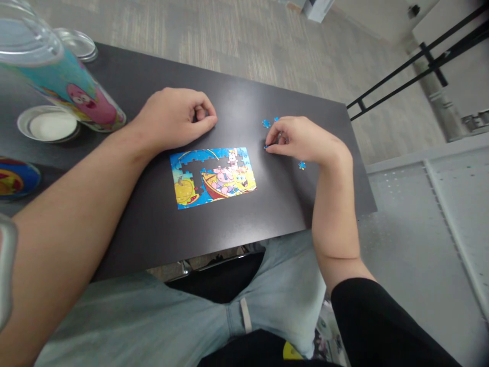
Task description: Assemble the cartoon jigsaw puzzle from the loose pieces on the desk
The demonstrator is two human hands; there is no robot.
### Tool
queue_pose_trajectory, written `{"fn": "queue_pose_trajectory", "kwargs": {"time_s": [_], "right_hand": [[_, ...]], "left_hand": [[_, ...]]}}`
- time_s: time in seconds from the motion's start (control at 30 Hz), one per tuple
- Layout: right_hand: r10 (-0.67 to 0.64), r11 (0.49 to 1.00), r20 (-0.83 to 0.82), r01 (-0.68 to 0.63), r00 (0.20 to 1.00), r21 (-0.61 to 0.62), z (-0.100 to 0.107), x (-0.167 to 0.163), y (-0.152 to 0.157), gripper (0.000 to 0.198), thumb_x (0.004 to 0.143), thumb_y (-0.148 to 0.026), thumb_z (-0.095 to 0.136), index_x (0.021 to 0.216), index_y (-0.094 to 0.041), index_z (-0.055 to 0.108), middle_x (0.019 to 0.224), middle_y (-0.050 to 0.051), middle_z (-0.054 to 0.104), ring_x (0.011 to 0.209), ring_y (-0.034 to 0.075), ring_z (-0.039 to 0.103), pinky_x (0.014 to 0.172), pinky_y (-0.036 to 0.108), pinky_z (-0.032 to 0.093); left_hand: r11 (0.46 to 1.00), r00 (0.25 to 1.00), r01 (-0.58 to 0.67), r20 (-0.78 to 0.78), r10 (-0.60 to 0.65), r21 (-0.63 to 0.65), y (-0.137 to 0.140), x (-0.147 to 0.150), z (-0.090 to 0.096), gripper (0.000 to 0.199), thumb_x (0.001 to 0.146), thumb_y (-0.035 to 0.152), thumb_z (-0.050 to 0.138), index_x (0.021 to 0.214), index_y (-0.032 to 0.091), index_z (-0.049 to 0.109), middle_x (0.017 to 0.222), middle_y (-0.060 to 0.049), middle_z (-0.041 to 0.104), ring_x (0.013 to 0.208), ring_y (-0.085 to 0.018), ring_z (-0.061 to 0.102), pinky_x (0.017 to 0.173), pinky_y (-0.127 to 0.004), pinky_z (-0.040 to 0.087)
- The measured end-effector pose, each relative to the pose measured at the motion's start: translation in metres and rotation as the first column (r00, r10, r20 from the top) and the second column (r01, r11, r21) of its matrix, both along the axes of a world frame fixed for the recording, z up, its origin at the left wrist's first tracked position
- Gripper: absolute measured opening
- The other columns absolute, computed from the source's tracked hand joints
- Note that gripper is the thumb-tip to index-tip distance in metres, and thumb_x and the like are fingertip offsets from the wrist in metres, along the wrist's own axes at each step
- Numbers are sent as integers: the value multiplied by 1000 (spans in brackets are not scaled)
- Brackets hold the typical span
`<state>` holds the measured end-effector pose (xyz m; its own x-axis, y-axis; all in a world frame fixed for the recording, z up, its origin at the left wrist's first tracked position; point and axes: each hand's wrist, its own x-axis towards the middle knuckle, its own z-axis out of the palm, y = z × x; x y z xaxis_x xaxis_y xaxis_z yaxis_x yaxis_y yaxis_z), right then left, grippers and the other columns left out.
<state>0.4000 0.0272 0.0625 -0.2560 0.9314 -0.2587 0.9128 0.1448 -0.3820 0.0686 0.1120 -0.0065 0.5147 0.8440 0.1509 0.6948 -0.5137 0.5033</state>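
A cartoon jigsaw puzzle (225, 191) lies partly assembled on the dark table, its outer frame joined and a dark gap running through the upper middle and left. Just above it, my left hand (179, 117) rests on the tabletop with fingers curled and thumb against the index finger; nothing shows in it. To the right of the puzzle, my right hand (301, 137) pinches a small blue puzzle piece (266, 147) between thumb and fingertips. Loose blue pieces lie around that hand: one piece (266, 124) and another (276, 120) beyond it, and one (302, 165) below it.
At the left stands a tall cartoon-printed canister (87, 97) with a clear top. Near it are a clear lid (78, 43), a white-centred round lid (51, 124) and a colourful round item (17, 177). The dark table (153, 234) ends close to my lap.
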Motion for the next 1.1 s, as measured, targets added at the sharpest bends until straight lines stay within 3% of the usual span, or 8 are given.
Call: {"fn": "queue_pose_trajectory", "kwargs": {"time_s": [0.13, 0.27, 0.43, 0.63, 0.77, 0.9, 0.97, 1.1], "right_hand": [[11, 1000, -8, -11, 1000, -23, 2, -3, -2, 19, 100, -14, 92, 98, -30, 82, 95, 4, 88, 96, 34, 88, 99, 49, 67], [33, 999, -96, -35, 995, -20, 4, -12, -6, 18, 99, -15, 88, 105, -31, 82, 97, 3, 87, 96, 31, 84, 99, 48, 67], [10, 998, -374, -34, 927, -58, -1, -47, -20, 16, 105, -45, 95, 118, -36, 89, 119, 5, 93, 114, 34, 83, 104, 49, 72], [22, 971, -567, -152, 824, -184, -24, -98, -36, 29, 100, -55, 106, 110, -33, 89, 104, 7, 91, 98, 34, 82, 88, 52, 73], [67, 953, -581, -225, 811, -203, -32, -112, -38, 31, 99, -53, 109, 107, -30, 90, 95, 6, 88, 86, 29, 75, 73, 45, 63], [159, 946, -594, -293, 788, -136, -40, -114, -36, 21, 104, -44, 104, 106, -29, 90, 89, 2, 82, 75, 23, 65, 70, 41, 51], [193, 947, -579, -304, 792, -101, -42, -114, -35, 16, 106, -40, 102, 106, -28, 90, 87, 1, 79, 75, 22, 63, 72, 42, 50], [210, 956, -473, -281, 856, -85, -35, -115, -36, 6, 111, -35, 95, 110, -30, 93, 88, 2, 79, 80, 25, 67, 78, 44, 57]], "left_hand": [[1000, 1000, -12, -6, 12, -13, -4, 2, 1, 32, 111, 35, 77, 131, 20, 97, 119, -8, 93, 97, -26, 80, 93, -38, 55], [1000, 1000, -4, 14, 4, 4, -4, 3, -1, 35, 113, 38, 75, 132, 18, 97, 121, -10, 93, 99, -27, 80, 96, -40, 56], [999, 999, 25, 46, -26, 32, -3, 3, -5, 32, 109, 41, 72, 125, 26, 95, 116, -6, 93, 96, -28, 78, 97, -43, 57], [996, 995, 68, 66, -73, 65, -1, 4, -7, 32, 106, 43, 68, 121, 35, 96, 112, -1, 93, 92, -30, 76, 97, -50, 58], [996, 997, 69, 43, -72, 61, -2, 7, -6, 31, 108, 36, 75, 127, 35, 99, 113, 0, 95, 94, -29, 79, 97, -50, 58], [994, 998, 47, 25, -50, 97, -7, 11, -3, 30, 111, 17, 83, 135, 20, 101, 115, -4, 96, 97, -29, 84, 91, -45, 55], [992, 998, 50, 34, -54, 117, -9, 13, -2, 30, 112, 10, 84, 137, 13, 100, 117, -7, 97, 101, -31, 87, 89, -43, 53], [996, 999, 38, 0, -38, 87, -13, 12, 5, 30, 117, 13, 82, 141, 15, 100, 125, -7, 98, 114, -32, 92, 97, -42, 58]]}}
